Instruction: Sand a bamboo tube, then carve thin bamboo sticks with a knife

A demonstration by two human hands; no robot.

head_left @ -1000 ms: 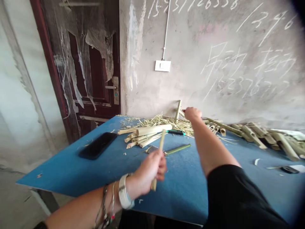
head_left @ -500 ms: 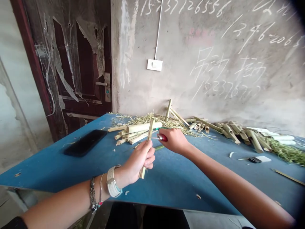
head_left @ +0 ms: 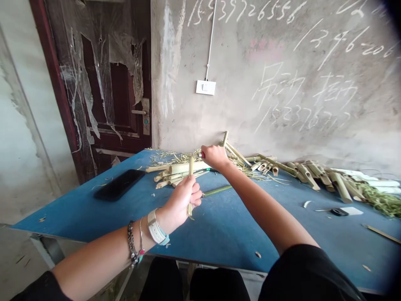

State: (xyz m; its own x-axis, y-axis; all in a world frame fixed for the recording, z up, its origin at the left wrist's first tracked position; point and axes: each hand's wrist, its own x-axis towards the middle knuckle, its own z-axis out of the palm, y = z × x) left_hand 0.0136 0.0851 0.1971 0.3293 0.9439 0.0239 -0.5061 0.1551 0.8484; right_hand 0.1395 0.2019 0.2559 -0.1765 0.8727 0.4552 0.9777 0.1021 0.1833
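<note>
My left hand [head_left: 183, 200] is closed around a narrow bamboo strip [head_left: 191, 165]. The strip stands nearly upright, its top above the fist and its lower end poking out below. Beyond it, my right hand [head_left: 215, 156] grips a small red-handled knife [head_left: 203, 154], mostly covered by the fingers. Its metal part is close to the strip's top; whether they touch I cannot tell. Behind the hands lies a pile of cut bamboo pieces [head_left: 175, 169]. A thin green bamboo stick [head_left: 217, 190] rests on the table under my right forearm.
A black phone [head_left: 119, 184] lies on the blue table [head_left: 125, 217] at the left. Bamboo shavings [head_left: 175, 157] are heaped near the wall. Split bamboo tubes [head_left: 305, 175], green shavings [head_left: 380, 200] and a black-and-white object [head_left: 346, 211] are to the right.
My right hand has moved up and away with the knife, from beside the strip's middle to near its top. The strip is now more upright in my left hand.
</note>
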